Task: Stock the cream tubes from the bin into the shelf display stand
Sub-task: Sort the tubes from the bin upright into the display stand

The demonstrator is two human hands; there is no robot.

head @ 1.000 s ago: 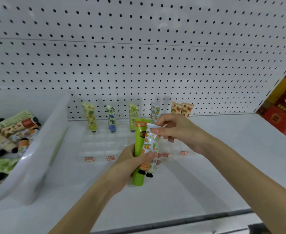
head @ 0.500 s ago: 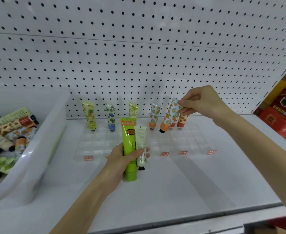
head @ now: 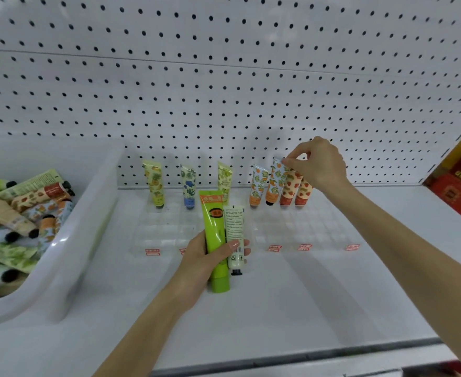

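White perforated pegboard (head: 223,91) backs the white shelf (head: 278,308). On the shelf stands a clear plastic compartmented display stand (head: 169,229). A white plastic bin (head: 87,213) of loose tubes sits at its left.

My right grip (head: 319,164) pinches the flat crimped end of a pale blue cream tube printed with oranges (head: 274,183) between thumb and fingertips. The tube hangs directly below this grip, long axis near upright with a slight tilt, dark cap down at the stand's back row. It lies just beside a matching orange-print tube (head: 257,186) on its left and two strawberry-print tubes (head: 290,189) on its right. Whether the cap is seated in a compartment cannot be told.

I judge that the coming move is a straight downward seating, then release. It falls to the right grip, since the left is well apart.

My left grip (head: 204,265) is curled round two tubes, caps down, in front of the stand. One is a bright green plastic tube (head: 213,221). The other is a slimmer white tube with a black cap (head: 234,227).
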